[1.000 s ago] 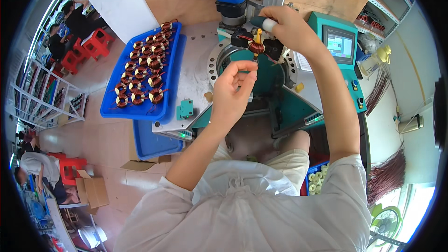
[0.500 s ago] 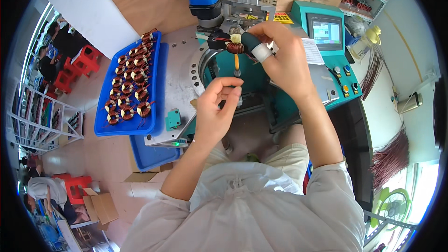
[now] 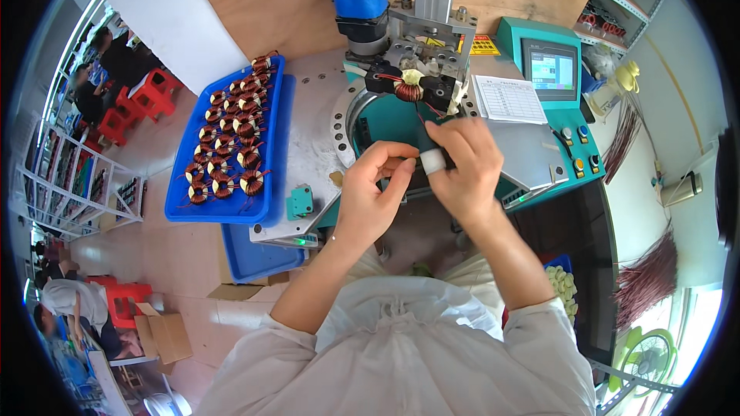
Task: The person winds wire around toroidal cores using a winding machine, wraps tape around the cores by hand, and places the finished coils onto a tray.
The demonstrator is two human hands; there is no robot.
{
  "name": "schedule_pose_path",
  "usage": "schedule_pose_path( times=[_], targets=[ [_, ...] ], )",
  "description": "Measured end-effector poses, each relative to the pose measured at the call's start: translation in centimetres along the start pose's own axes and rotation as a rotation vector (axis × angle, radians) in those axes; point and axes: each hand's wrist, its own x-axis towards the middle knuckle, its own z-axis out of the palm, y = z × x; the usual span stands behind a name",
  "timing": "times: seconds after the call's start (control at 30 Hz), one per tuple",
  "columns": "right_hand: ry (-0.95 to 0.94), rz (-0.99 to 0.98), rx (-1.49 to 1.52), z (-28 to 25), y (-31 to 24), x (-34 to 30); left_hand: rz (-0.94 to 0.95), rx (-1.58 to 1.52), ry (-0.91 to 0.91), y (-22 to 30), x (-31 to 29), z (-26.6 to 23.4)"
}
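A toroidal coil (image 3: 409, 92) wound in copper wire, with a pale yellow piece on it, sits between the black jaws (image 3: 440, 92) of the machine. A thin reddish wire (image 3: 421, 113) runs down from it toward my hands. My right hand (image 3: 468, 169) is closed just below the coil; a dark cover and white tape wrap one finger. My left hand (image 3: 375, 191) is closed in a pinch, its fingertips beside that taped finger. What either hand grips is hidden at the fingertips.
Left of the machine, a blue tray (image 3: 174, 202) holds several wound coils. A second blue tray (image 3: 262, 268) lies lower. A teal control panel with a screen (image 3: 552, 69) and a paper sheet (image 3: 510, 99) are on the right. People sit by red stools (image 3: 154, 95) at far left.
My right hand has come down from the coil to beside my left hand. The orange-handled tool seen below the coil is out of sight. The whole view has shifted slightly.
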Motion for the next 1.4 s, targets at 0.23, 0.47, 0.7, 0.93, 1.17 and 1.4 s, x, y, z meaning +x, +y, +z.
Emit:
schedule_pose_path(
  times=[0.23,0.47,0.7,0.93,1.17,1.4],
  targets=[
    [0.193,1.083,1.215,4.5,-1.0,-3.5,0.077,0.001,0.030,1.2,1.4,-0.6],
    [0.306,1.033,1.541,8.6,2.5,-1.9,0.061,0.220,0.047,3.3,4.3,-0.4],
    [0.313,0.946,1.558,9.4,2.9,-1.0,-0.256,0.030,-0.102,6.4,6.8,-0.4],
    [0.090,1.180,1.310,5.0,2.2,-0.9,-0.228,-0.143,-0.086,4.7,5.9,0.4],
    [-0.175,1.212,1.485,3.6,0.2,-5.7,-0.015,0.047,0.048,-0.2,-0.2,1.9],
    [-0.202,1.273,1.698,2.1,-0.2,-2.7,0.243,0.439,-0.306,-6.7,-9.7,2.5]
  ],
)
